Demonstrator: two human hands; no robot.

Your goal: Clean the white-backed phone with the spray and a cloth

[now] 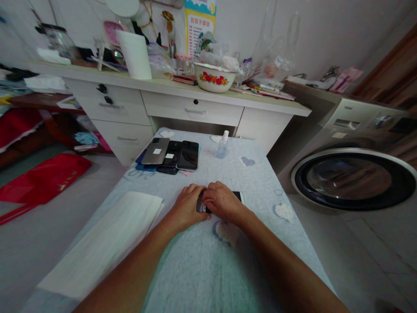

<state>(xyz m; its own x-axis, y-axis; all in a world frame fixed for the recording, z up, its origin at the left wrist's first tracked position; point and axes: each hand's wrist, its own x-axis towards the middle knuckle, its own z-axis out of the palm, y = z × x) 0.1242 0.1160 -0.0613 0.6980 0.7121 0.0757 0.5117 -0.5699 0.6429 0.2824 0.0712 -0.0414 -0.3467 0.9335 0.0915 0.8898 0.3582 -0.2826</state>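
Observation:
A smartphone (pixel 239 196) with a dark face and a light edge lies flat on the cloth-covered table, largely hidden under my hands. My left hand (pixel 189 206) grips its left end, thumb on the near edge and fingers on the far edge. Over the middle of the phone, my right hand (pixel 222 200) is closed with its fingers curled down at the left end. Whatever those fingertips pinch, if anything, is hidden. Further back stand stacked phones, a grey phone (pixel 156 151) and a black phone (pixel 188 155) among them. A small clear spray bottle (pixel 222 147) stands upright to their right.
White paper sheets (pixel 107 243) lie at the table's left side. Behind the table, a white drawer desk (pixel 195 108) carries a flowered enamel bowl (pixel 215 79) and a paper roll (pixel 135 56). A washing machine (pixel 352 143) stands at right, a red bag (pixel 45 180) on the floor at left.

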